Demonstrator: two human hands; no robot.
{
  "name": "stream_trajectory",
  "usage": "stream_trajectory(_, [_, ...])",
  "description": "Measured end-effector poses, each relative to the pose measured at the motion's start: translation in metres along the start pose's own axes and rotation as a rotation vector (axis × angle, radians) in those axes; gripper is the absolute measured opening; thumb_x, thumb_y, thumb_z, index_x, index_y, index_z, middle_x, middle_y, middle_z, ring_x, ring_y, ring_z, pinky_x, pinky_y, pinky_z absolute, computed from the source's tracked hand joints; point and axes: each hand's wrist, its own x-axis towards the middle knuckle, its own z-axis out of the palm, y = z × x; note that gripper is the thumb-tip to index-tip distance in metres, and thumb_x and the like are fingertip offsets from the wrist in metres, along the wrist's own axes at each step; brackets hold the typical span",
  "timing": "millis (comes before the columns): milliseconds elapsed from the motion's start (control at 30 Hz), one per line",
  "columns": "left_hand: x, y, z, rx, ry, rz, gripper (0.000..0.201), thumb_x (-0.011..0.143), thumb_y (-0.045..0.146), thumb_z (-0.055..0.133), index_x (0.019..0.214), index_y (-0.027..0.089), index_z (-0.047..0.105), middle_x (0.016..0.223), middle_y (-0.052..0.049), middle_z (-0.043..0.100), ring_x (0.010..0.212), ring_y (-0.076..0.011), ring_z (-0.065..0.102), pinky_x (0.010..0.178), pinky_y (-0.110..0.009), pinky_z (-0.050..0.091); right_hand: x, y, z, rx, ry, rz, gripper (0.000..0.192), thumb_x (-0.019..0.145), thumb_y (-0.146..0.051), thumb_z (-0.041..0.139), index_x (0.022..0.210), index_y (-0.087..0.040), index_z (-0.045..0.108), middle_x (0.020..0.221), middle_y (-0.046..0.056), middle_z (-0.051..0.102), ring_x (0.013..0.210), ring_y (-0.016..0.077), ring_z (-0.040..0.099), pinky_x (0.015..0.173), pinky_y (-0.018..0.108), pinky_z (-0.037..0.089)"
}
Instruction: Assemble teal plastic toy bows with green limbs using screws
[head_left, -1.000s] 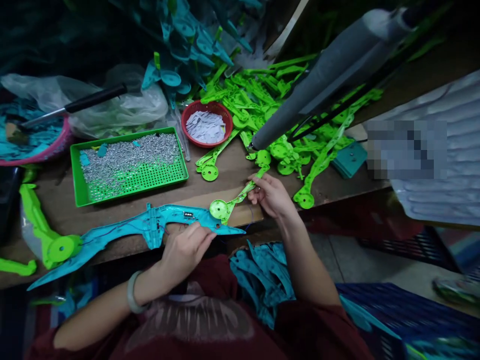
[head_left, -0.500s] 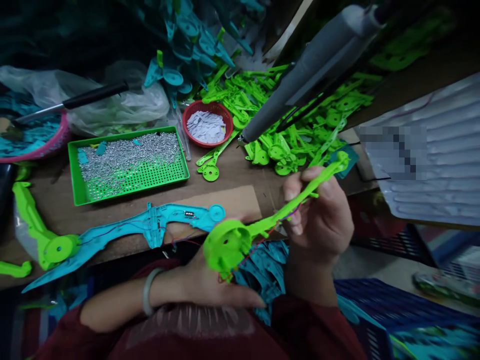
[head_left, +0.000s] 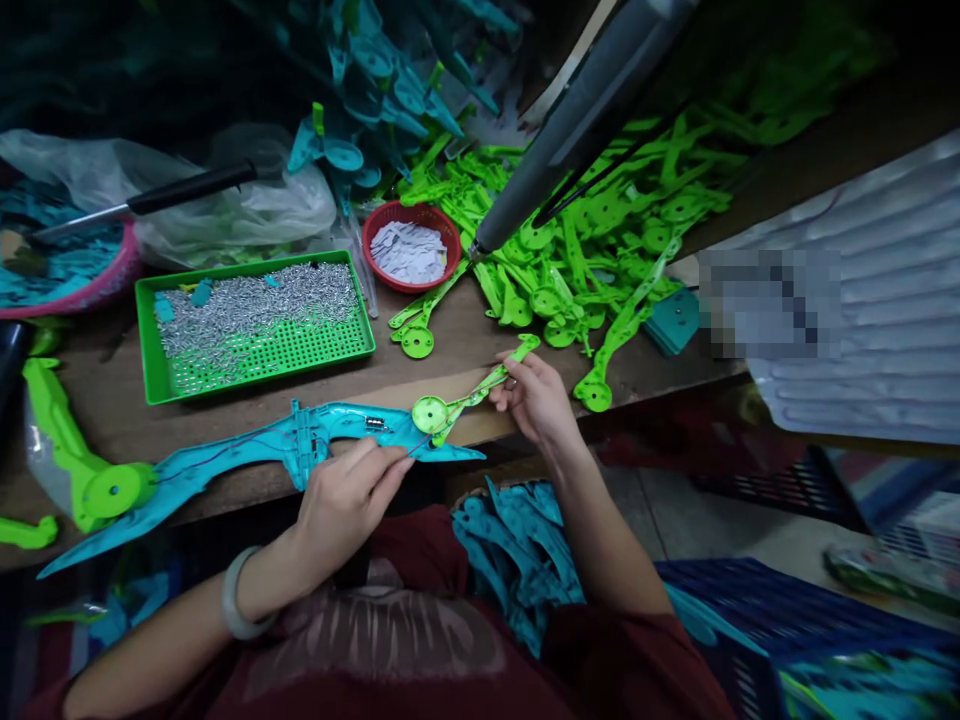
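Observation:
A long blue plastic piece (head_left: pixel 247 456), curved like a toy bow with a thin wire and small metal part in it, lies along the table edge. Over its right end sits the round end of a bright green plastic arm (head_left: pixel 430 414). My right hand (head_left: pixel 536 398) pinches the slim upper end of that arm between thumb and fingers. Just below the round end, my left hand (head_left: pixel 349 495) is closed, thumb and forefinger pinching a thin reddish-purple wire (head_left: pixel 421 446). At the blue piece's left end lies another green arm (head_left: pixel 82 450).
A green tray (head_left: pixel 255 385) of small screws and a red basket (head_left: pixel 375 273) of white slips stand behind. A grey power screwdriver (head_left: pixel 540 140) hangs above a heap of green parts (head_left: pixel 600 230). Blue parts (head_left: pixel 510 550) fill a container below the table edge.
The green arm has come down, away from my face, onto the blue piece's right end. My left hand has gone from an open palm beside it to pinching the wire.

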Motion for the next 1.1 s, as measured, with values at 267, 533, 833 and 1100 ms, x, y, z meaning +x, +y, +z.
stream_trajectory(267, [0.014,0.008,0.016,-0.333,-0.083,0.140,0.008,0.095,0.015,0.053,0.088,0.017,0.056,0.111,-0.013,0.063,0.097,-0.0174,0.064,0.080,-0.031,0.056,0.011,-0.003,-0.004,-0.013,-0.077,0.071,0.042,0.062,-0.041,0.084,0.085,-0.016,0.060,0.053,-0.004,0.063,0.039,0.0103,0.059,0.032,0.015,0.045])
stream_trajectory(533, [0.012,-0.030,0.015,-0.221,-0.269,0.330,0.011,0.095,0.010,0.050,0.096,0.018,0.058,0.092,-0.006,0.070,0.095,-0.0177,0.066,0.082,-0.032,0.055,0.015,-0.002,0.002,-0.081,-0.085,0.064,0.043,0.065,-0.042,0.082,0.090,-0.018,0.058,0.053,-0.005,0.063,0.040,0.0115,0.061,0.035,0.017,0.050])
stream_trajectory(833, [-0.004,-0.031,-0.007,-0.313,-0.169,0.197,0.015,0.094,0.008,0.053,0.104,0.019,0.058,0.094,-0.006,0.069,0.103,-0.0188,0.066,0.086,-0.033,0.057,0.008,0.015,0.019,-0.413,0.183,-0.266,0.043,0.077,-0.032,0.073,0.107,-0.024,0.043,0.072,-0.009,0.055,0.042,0.0061,0.052,0.035,0.015,0.041])
stream_trajectory(1100, [0.004,-0.028,-0.004,-0.371,-0.195,0.214,0.016,0.096,0.009,0.048,0.106,0.018,0.057,0.096,-0.008,0.069,0.103,-0.0183,0.067,0.084,-0.031,0.059,-0.036,0.019,0.019,-1.163,-0.375,-1.073,0.028,0.087,-0.012,0.057,0.113,-0.023,0.062,0.097,0.010,0.064,0.086,0.0197,0.063,0.073,0.033,0.056])
